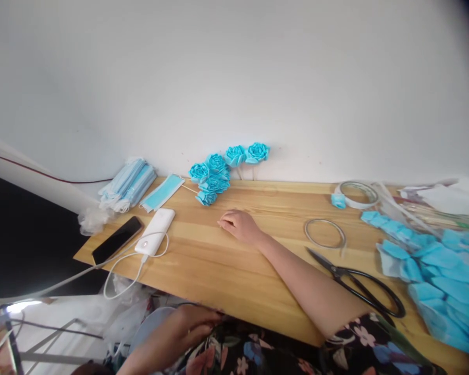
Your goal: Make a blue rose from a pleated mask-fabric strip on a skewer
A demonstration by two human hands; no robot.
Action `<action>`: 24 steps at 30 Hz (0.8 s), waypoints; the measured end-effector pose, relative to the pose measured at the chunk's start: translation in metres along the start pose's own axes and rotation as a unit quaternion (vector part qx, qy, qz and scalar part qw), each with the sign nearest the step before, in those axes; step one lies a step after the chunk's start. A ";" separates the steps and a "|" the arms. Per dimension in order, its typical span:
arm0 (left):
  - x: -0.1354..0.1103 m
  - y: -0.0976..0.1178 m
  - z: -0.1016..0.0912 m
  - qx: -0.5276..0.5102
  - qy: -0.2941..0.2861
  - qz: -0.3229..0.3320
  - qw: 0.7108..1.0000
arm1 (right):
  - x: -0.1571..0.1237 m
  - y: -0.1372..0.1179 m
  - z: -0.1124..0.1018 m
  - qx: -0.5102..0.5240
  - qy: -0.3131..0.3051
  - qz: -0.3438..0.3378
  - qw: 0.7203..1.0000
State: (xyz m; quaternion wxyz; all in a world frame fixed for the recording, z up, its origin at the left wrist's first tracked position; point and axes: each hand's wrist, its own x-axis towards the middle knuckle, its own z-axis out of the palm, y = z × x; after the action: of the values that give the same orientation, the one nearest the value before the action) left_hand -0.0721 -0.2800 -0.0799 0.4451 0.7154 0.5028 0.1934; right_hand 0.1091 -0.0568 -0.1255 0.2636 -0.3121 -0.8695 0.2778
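Note:
My right hand [239,226] rests on the wooden table [203,271], its fingers loosely curled together and no object visible in them. My left hand [187,325] lies below the table's front edge near my lap, holding nothing that I can see, its fingers stretched out and the thumb apart. Beyond my right hand, several blue flowers [214,183] on thin stems lie bunched by the wall. Two more, one a blue flower [258,152] at the right, lean against the wall. To the right of my forearm are black-handled scissors [359,286] and a thin wire ring [305,232].
Left on the table are a phone [117,240], a white power bank [156,229] with a cable, a single face mask [163,192] and a mask stack [128,185]. At the right are a tape roll [371,194], a small blue roll [338,201] and piled blue petals [445,276].

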 end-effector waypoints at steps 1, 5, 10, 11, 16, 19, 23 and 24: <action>0.000 0.001 -0.006 0.000 0.025 -0.011 1.000 | 0.000 0.000 0.000 0.001 0.000 0.000 1.000; 0.030 0.015 -0.030 0.020 0.239 0.043 0.970 | 0.000 0.001 0.002 -0.002 0.000 0.006 1.000; 0.111 0.013 -0.079 0.116 0.446 0.122 0.879 | 0.000 0.002 0.002 -0.012 -0.004 0.009 1.000; 0.127 0.007 -0.091 0.132 0.470 0.117 0.865 | 0.001 0.003 0.002 -0.014 -0.005 0.009 1.000; 0.180 -0.022 -0.133 0.201 0.496 0.090 0.840 | 0.002 0.006 0.004 -0.018 0.000 0.005 1.000; 0.192 -0.029 -0.138 0.219 0.509 0.114 0.824 | 0.003 0.008 0.006 -0.020 0.005 0.004 1.000; 0.204 -0.036 -0.137 0.243 0.528 0.159 0.798 | 0.003 0.008 0.006 -0.022 0.010 0.002 1.000; 0.207 -0.037 -0.137 0.248 0.531 0.161 0.795 | 0.003 0.008 0.006 -0.022 0.011 0.000 1.000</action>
State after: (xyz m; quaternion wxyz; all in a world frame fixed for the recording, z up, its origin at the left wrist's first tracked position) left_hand -0.1049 -0.0315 -0.0736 -0.1213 0.6569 0.5685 0.4802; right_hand 0.1066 -0.0517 -0.1339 0.2661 -0.3208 -0.8724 0.2554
